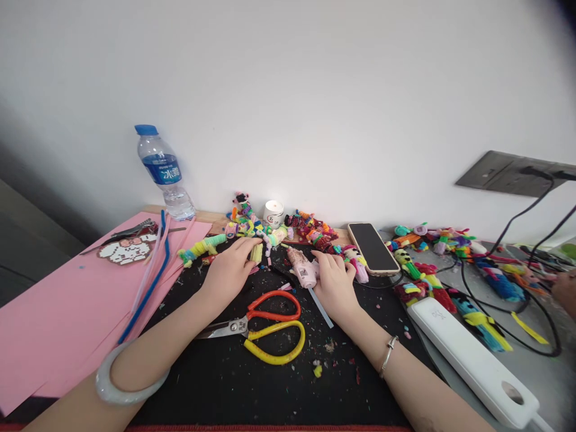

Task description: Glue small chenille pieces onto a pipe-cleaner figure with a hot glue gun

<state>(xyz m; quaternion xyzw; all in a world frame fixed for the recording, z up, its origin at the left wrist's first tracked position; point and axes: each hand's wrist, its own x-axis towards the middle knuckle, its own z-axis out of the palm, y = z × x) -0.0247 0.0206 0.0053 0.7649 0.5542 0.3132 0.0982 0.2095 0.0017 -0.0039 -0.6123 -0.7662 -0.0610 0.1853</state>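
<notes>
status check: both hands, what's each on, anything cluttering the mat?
Left hand pinching a yellow-green pipe-cleaner piece. Right hand shut on the pink glue gun. Scissors lie between the forearms; scraps litter the black mat.

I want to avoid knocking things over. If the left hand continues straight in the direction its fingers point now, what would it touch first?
The left hand points up and right, fingertips already at a yellow-green pipe-cleaner piece. Beyond that, it would probably meet the colourful pipe-cleaner figures, then the lit candle, though depth is unclear.
</notes>
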